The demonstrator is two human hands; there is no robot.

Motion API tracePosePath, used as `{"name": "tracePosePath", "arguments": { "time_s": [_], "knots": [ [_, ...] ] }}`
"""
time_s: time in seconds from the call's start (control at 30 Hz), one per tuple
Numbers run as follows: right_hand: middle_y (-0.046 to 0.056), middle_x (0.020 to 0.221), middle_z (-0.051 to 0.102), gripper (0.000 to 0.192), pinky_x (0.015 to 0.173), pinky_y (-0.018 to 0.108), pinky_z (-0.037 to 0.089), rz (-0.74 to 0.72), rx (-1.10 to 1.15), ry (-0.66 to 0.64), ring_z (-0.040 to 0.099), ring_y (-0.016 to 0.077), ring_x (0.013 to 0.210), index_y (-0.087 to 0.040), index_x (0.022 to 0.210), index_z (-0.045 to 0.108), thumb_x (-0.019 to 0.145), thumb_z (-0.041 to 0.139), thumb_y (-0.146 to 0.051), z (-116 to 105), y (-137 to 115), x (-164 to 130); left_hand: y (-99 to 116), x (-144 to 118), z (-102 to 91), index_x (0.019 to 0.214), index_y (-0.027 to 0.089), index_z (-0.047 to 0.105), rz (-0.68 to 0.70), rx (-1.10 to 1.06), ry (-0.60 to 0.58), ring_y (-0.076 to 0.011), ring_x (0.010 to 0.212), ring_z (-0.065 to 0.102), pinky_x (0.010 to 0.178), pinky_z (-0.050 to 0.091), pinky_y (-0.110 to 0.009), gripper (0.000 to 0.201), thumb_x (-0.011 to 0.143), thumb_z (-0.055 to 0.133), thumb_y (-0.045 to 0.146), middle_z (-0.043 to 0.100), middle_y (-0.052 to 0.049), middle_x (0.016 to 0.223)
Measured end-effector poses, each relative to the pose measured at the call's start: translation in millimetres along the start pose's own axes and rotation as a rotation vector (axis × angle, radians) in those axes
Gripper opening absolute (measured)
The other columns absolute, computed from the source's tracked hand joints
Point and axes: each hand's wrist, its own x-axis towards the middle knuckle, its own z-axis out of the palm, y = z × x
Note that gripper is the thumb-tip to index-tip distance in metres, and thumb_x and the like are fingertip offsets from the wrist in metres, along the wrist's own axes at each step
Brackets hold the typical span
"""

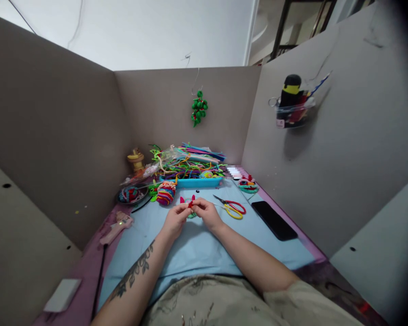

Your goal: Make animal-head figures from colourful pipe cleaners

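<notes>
My left hand (175,219) and my right hand (206,212) meet over the light blue mat (197,249), fingertips pinched together on a small red piece of pipe cleaner (190,204). A pink and green bit of the same craft piece shows just behind and under my fingers. A striped, multicoloured pipe-cleaner ball (166,192) lies just beyond my left hand. Scissors with red and yellow handles (231,208) lie a little right of my right hand.
A blue tray (193,182) heaped with coloured pipe cleaners stands at the back. A black phone (274,220) lies at the right, a pink glue gun (116,227) at the left. Grey partition walls enclose the desk; a green ornament (199,107) hangs on the back one.
</notes>
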Motion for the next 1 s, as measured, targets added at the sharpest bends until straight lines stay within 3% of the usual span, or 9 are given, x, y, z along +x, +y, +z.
{"name": "tracePosePath", "arguments": {
  "time_s": [0.37, 0.6, 0.77, 0.87, 1.0],
  "knots": [
    [-0.001, 0.061, 0.057, 0.019, 0.054, 0.024, 0.042, 0.069, 0.023, 0.008, 0.050, 0.0103, 0.056, -0.015, 0.071, 0.061, 0.068, 0.064, -0.033, 0, -2, 0, -5, 2, 1.2, 0.073, 0.012, 0.067, 0.060, 0.038, 0.102, -0.0032, 0.042, 0.037, 0.043, 0.026, -0.018, 0.021, 0.061, 0.071, 0.030, 0.058, 0.001, 0.056],
    [-0.002, 0.064, 0.056, 0.020, 0.057, 0.025, 0.043, 0.086, 0.066, 0.043, 0.051, 0.0108, 0.058, -0.016, 0.071, 0.057, 0.063, 0.069, -0.031, 3, 4, -1, -11, 2, 1.7, 0.072, 0.014, 0.066, 0.215, 0.177, 0.186, -0.0128, 0.065, 0.057, 0.064, 0.044, -0.025, 0.020, 0.060, 0.071, 0.030, 0.065, -0.003, 0.070],
    [-0.003, 0.059, 0.053, 0.020, 0.048, 0.021, 0.038, 0.108, 0.050, 0.038, 0.045, 0.0077, 0.050, -0.016, 0.070, 0.056, 0.066, 0.066, -0.032, 1, 2, 1, -10, 2, -1.6, 0.081, 0.014, 0.066, 0.240, 0.354, 0.111, -0.0147, 0.067, 0.057, 0.065, 0.046, -0.026, 0.027, 0.063, 0.069, 0.033, 0.065, -0.005, 0.076],
    [-0.003, 0.058, 0.054, 0.019, 0.045, 0.018, 0.036, 0.176, 0.061, -0.064, 0.045, 0.0064, 0.047, -0.015, 0.074, 0.057, 0.069, 0.063, -0.032, -4, 0, 3, -6, 2, -7.8, 0.098, 0.015, 0.062, 0.290, 0.421, 0.056, -0.0147, 0.073, 0.057, 0.064, 0.047, -0.025, 0.033, 0.072, 0.062, 0.035, 0.064, -0.008, 0.090],
    [0.001, 0.065, 0.062, 0.021, 0.045, 0.019, 0.039, 0.367, 0.081, -0.331, 0.055, 0.0091, 0.050, -0.014, 0.080, 0.055, 0.070, 0.061, -0.032, -10, 3, 2, 2, 4, -18.3, 0.109, 0.022, 0.059, 0.432, 0.565, -0.018, -0.0159, 0.087, 0.055, 0.068, 0.046, -0.025, 0.033, 0.079, 0.054, 0.033, 0.055, -0.009, 0.107]
  ]
}}
